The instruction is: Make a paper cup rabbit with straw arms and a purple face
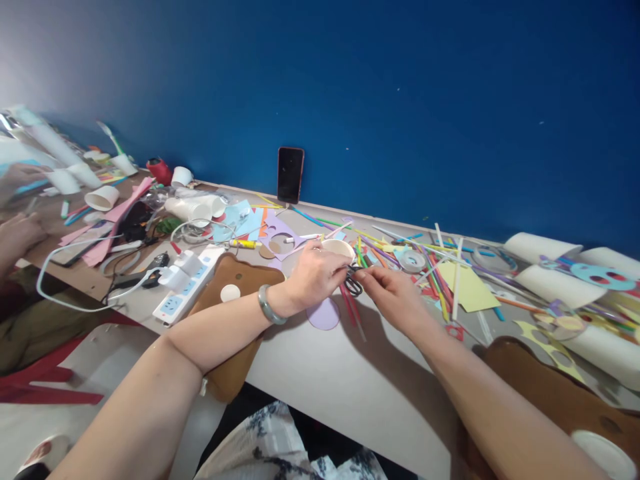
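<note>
Hands at work: two, fingertips close together above the grey table point(320, 363).
Left hand point(313, 277): fingers curled at the near side of the white paper cup point(337, 250); I cannot tell what they grip.
Right hand point(393, 293): thumb and fingers pinched on the black looped handles point(353, 285).
Handles: at least two loops, dark and thin, hanging just below the fingertips; the rest of the tool is hidden.
Cup: one between the hands, round and open at the top, its front covered by the left hand.
Straws: red ones point(351, 308) slant below the handles, blurred, number unclear; many coloured ones lie beyond the right hand.
Purple paper disc: one point(323, 315), flat, its upper edge under the left hand.
Phone: one, black-screened point(291, 175), upright against the blue wall point(400, 113).
White power strip: one point(187, 287), partly covered by plugs.
Brown cushions: two point(227, 333), the right one cut off.
Co-worker: two hands point(23, 233) at the left edge, blurred.
</note>
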`<state>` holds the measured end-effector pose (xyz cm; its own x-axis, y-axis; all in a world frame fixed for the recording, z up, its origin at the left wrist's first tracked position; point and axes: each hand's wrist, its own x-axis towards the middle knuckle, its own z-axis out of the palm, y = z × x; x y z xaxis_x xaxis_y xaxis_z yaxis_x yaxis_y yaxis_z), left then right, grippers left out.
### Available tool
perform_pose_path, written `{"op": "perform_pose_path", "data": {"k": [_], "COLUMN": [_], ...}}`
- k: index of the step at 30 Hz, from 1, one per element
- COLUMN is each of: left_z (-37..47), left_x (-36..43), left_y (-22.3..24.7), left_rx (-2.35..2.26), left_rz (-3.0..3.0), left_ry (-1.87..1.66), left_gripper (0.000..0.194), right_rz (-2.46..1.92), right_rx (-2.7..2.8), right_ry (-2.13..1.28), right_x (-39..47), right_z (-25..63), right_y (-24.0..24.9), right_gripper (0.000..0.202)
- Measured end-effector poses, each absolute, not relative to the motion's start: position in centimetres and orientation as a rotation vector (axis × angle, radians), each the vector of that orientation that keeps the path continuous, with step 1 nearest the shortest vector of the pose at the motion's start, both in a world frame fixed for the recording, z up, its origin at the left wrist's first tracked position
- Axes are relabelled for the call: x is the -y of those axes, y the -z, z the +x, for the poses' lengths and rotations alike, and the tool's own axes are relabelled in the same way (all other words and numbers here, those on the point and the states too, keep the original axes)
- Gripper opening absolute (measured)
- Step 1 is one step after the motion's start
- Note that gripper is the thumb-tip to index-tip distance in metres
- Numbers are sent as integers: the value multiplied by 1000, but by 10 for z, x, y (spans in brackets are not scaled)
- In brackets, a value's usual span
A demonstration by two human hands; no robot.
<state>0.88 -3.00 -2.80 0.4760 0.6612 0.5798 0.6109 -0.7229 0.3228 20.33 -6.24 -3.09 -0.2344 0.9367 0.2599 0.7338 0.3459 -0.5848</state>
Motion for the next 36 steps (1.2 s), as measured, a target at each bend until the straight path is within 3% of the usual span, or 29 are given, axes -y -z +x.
{"op": "perform_pose_path", "data": {"k": [2, 7, 11, 17, 27, 30, 36], "left_z": [9, 9, 4, -6, -2, -3, -2], "left_x": [30, 29, 22, 7, 3, 3, 7], "left_y": [29, 28, 24, 19, 23, 21, 18], "left_rx": [-1135, -1133, -1137, -790, -616, -589, -528], "left_rz": [2634, 2501, 2085, 1318, 1027, 987, 1002], "left_ry": [-1071, -1089, -1208, -1221, -1135, -1112, -1079], "left_gripper": [25, 25, 16, 30, 33, 32, 31], "right_rz": [-1454, -1441, -1477, -1500, -1365, -1372, -1358], "right_rx": [2044, 2193, 2177, 2012, 1871, 1705, 1473], "right_ry": [-454, 346, 498, 137, 3, -180, -775], "right_x": [61, 75, 79, 70, 84, 81, 65], "right_z": [203, 197, 205, 223, 211, 212, 216], "right_y": [32, 25, 13, 7, 6, 6, 10], "right_gripper": [47, 35, 32, 43, 38, 36, 53]}}
